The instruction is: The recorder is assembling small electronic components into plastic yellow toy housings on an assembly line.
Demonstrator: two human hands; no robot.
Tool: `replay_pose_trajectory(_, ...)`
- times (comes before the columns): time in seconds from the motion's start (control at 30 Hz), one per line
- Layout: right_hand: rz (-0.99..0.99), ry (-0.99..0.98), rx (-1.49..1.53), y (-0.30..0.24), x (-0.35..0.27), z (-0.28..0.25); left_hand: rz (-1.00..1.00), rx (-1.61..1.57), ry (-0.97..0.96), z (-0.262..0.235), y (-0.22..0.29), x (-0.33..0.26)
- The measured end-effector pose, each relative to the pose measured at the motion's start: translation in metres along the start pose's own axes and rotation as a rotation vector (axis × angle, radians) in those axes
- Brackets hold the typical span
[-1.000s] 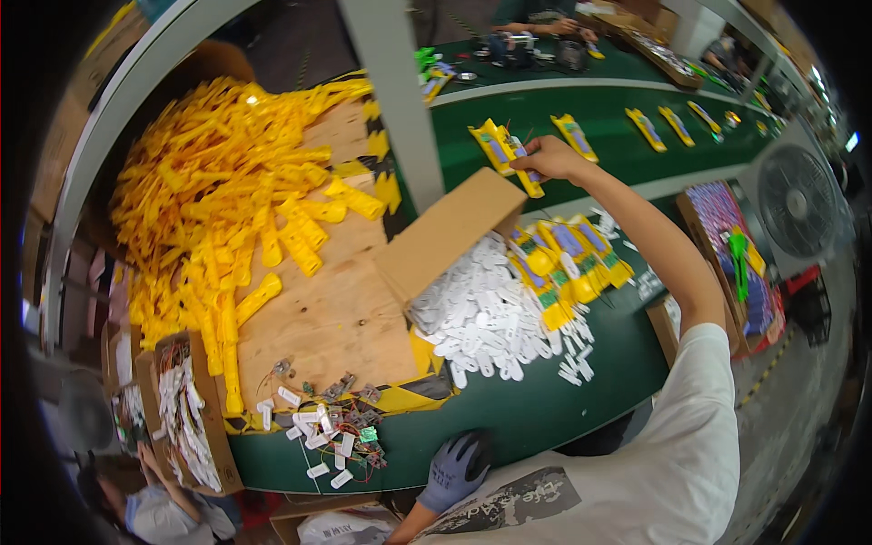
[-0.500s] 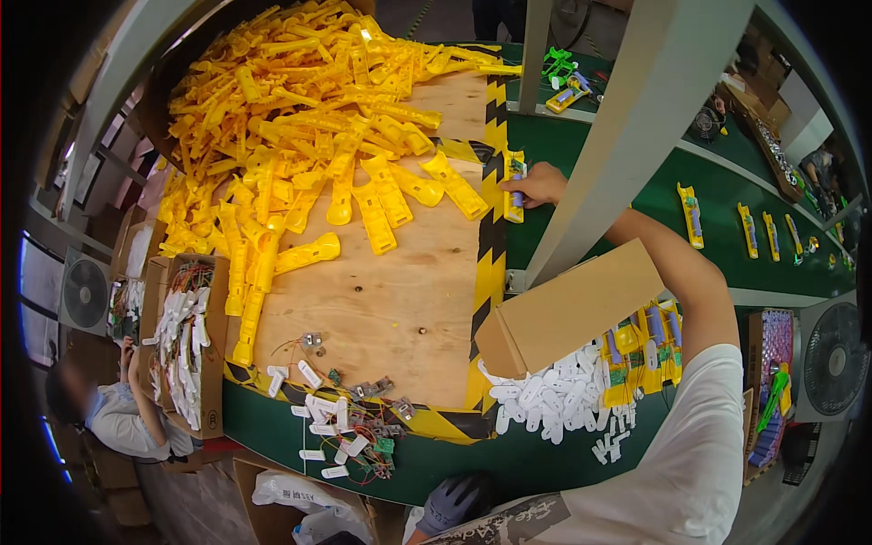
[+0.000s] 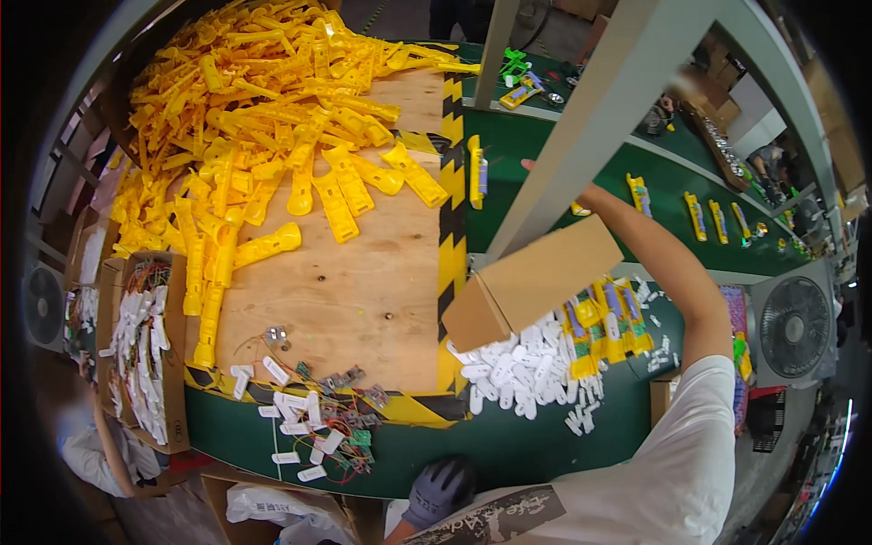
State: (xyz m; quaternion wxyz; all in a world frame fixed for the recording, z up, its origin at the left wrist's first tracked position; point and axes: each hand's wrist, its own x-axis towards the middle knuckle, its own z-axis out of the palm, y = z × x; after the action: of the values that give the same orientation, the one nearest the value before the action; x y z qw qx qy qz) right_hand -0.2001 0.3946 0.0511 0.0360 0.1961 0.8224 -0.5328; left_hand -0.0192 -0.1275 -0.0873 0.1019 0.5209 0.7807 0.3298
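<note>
Head view: grey post [image 3: 604, 118] hides most of the right hand [image 3: 528, 164], so can't tell how its fingers are; ditto the gloved left hand [image 3: 442, 486]. Yellow half-shell [image 3: 475, 168], purple battery [image 3: 483, 177] along its right side, sits free now, was pinched half a second ago. Striped tape [image 3: 451, 218] just left, bare green belt [image 3: 509, 136] right.

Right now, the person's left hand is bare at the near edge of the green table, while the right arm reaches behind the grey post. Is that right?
Not quite: the left hand wears a grey-and-black glove, as the head view shows. It is at the near edge of the green table, and the right arm reaches behind the grey post.
</note>
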Motion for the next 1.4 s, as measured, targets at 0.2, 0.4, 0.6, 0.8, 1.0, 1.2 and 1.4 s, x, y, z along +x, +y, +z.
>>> replay_pose_trajectory(0.2,-0.049,0.114,-0.064,0.054,0.028,0.01,0.039,0.065,0.02,0.011,-0.009,0.005)
replay_pose_trajectory(0.4,-0.344,0.43,-0.511,0.022,-0.021,-0.002,0.001,0.023,0.029,-0.002,0.003,0.004)
replay_pose_trajectory(0.6,-0.305,0.915,-0.031,-0.01,-0.201,0.004,0.078,0.016,0.036,-0.004,0.005,0.01)
replay_pose_trajectory(0.8,-1.017,0.308,-0.036,-0.13,-0.31,0.156,0.089,0.061,0.018,-0.004,0.001,0.012)
replay_pose_trajectory(1.0,-0.994,0.486,-0.16,-0.157,-0.386,0.165,0.087,0.07,0.036,-0.014,0.011,0.026)
replay_pose_trajectory(1.2,-0.72,0.434,-0.503,-0.15,-0.469,0.144,0.091,0.121,0.047,-0.012,0.012,0.024)
replay_pose_trajectory(1.4,-0.505,0.669,-0.701,-0.06,-0.48,0.108,0.115,0.161,0.064,-0.008,0.009,0.024)
